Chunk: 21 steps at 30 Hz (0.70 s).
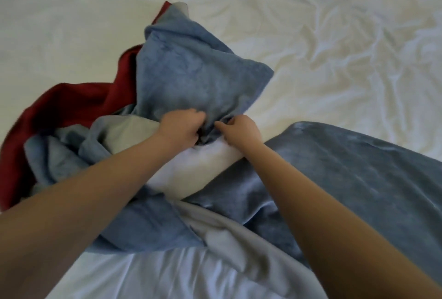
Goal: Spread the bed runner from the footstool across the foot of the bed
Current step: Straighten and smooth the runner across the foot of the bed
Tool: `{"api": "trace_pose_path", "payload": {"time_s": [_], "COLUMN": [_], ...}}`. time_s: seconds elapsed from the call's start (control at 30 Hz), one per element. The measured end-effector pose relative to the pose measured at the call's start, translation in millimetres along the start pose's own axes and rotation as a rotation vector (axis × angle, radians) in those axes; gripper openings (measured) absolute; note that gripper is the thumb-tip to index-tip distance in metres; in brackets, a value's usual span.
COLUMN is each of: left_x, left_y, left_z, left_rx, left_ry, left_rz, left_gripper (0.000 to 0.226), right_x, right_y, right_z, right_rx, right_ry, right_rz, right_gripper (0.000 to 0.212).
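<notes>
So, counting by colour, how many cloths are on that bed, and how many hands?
Blue plush bed runner with grey underside: 1, seemingly one piece
Dark red cloth: 1
White crumpled bedsheet: 1
Bare hands: 2, left hand and right hand, both gripping the runner
Total: 5

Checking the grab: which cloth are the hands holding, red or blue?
The blue cloth: the left hand and right hand both grip its bunched fold. The red cloth lies farther left, in neither hand.

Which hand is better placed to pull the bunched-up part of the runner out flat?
Probably the left hand: it grips the bed runner beside the heap on its side. The right hand pinches near the flatter stretch.
</notes>
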<state>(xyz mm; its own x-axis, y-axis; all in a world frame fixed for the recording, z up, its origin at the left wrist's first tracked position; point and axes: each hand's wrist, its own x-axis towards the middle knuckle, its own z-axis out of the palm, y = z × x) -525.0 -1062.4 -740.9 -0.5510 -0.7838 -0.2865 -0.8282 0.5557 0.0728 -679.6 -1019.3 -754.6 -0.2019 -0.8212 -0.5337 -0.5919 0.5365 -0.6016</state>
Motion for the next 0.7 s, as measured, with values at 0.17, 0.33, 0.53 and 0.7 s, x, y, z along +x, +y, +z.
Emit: {"api": "trace_pose_path", "payload": {"time_s": [0.17,0.33,0.53,0.7], "left_x": [-10.1,-23.9,-41.8,-32.5], "left_y": [-57.0,-120.4,-157.4,-168.4], "left_z": [0.5,-11.8,-38.5,-41.1], "left_rx": [0.156,0.168,-0.005,-0.056], "left_ry": [0.039,0.1,0.306,0.374], "left_rz": [0.057,-0.007,0.131,0.017], "left_gripper": [0.013,0.017,0.02,0.025], "right_x": [4.6,7.5,1.7,4.3], "right_y": [-51.0,-104.3,-114.7,-95.7], "right_z": [31.3,60.1,58.3,46.6], "right_rx": [-0.054,-0.178,-0.227,-0.061], "right_ry": [0.058,0.107,0.181,0.597], "right_rz": [-0.029,-0.012,0.095,-0.022], "right_gripper": [0.036,0.016,0.024,0.052]}}
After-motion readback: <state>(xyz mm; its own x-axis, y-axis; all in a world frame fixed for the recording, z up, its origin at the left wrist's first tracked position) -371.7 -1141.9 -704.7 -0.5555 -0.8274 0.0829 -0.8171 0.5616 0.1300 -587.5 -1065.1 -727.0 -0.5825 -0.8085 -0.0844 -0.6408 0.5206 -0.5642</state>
